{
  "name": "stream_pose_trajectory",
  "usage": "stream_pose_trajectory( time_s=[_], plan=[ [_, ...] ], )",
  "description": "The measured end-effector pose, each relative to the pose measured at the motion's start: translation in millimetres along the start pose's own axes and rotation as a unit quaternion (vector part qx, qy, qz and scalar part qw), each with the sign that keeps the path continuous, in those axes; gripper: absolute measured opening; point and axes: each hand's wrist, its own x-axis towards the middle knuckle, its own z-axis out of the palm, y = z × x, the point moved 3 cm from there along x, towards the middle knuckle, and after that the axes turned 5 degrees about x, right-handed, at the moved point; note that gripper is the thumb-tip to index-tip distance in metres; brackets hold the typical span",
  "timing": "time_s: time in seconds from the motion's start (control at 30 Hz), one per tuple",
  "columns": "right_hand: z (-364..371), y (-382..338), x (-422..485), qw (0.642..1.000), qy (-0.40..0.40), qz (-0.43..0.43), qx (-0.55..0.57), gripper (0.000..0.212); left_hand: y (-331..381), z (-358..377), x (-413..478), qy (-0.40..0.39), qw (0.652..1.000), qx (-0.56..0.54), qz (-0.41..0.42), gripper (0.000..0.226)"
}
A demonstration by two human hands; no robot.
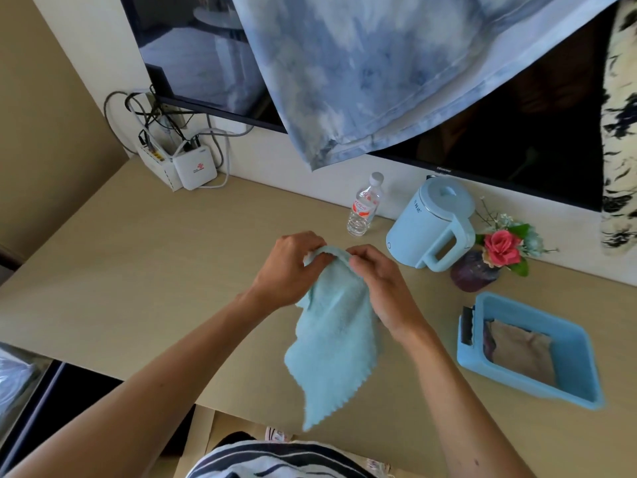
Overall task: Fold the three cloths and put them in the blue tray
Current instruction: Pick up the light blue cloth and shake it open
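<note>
A light blue fluffy cloth (pixel 332 343) hangs above the middle of the beige table (pixel 155 270), its zigzag lower corner pointing toward me. My left hand (pixel 289 267) and my right hand (pixel 375 277) both pinch its top edge, close together. The blue tray (pixel 572 343) sits on the table to the right, apart from my hands. Inside the tray lies a folded brown cloth (pixel 520 350), with a darker purplish cloth (pixel 488 343) showing at its left edge.
A light blue kettle (pixel 431 225), a water bottle (pixel 363 210) and a vase of flowers (pixel 489 260) stand behind the tray. A router with cables (pixel 193 167) sits at the back left. A screen (pixel 499 132) hangs on the wall, partly draped by blue fabric (pixel 362 70).
</note>
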Motion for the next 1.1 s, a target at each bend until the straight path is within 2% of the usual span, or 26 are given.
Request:
stream_pose_trajectory(
  time_s=[0.1,0.23,0.3,0.43,0.63,0.9,1.1],
  plan=[
    [-5.3,2.0,1.4,0.998,-0.032,0.012,-0.060,0.034,-1.3,-1.7,2.2,-0.019,1.000,-0.017,-0.014,0.033],
    [-17.6,-1.8,6.7,0.991,0.012,-0.036,-0.125,0.010,-2.2,-5.6,2.7,-0.032,0.999,-0.007,0.018,0.016],
    [-23.8,-5.5,8.7,0.987,0.023,-0.057,-0.151,0.013,-5.2,-6.0,2.7,-0.034,0.999,0.011,0.025,0.013],
    [-35.4,-14.1,9.0,0.974,0.034,-0.096,-0.203,0.015,-14.8,-8.3,4.4,-0.037,0.997,0.063,0.015,0.026],
    [-56.7,-15.8,7.2,0.965,0.056,-0.104,-0.235,0.012,-20.4,-25.2,8.3,-0.020,0.994,0.109,0.012,0.034],
    [-90.9,-7.0,6.0,0.946,0.094,-0.095,-0.296,0.014,-43.1,-36.1,19.8,-0.008,0.984,0.180,0.018,0.015],
    [-114.8,14.7,14.2,0.931,0.116,-0.043,-0.342,0.013,-62.2,-27.0,29.7,-0.043,0.982,0.185,-0.006,0.015]
  ],
)
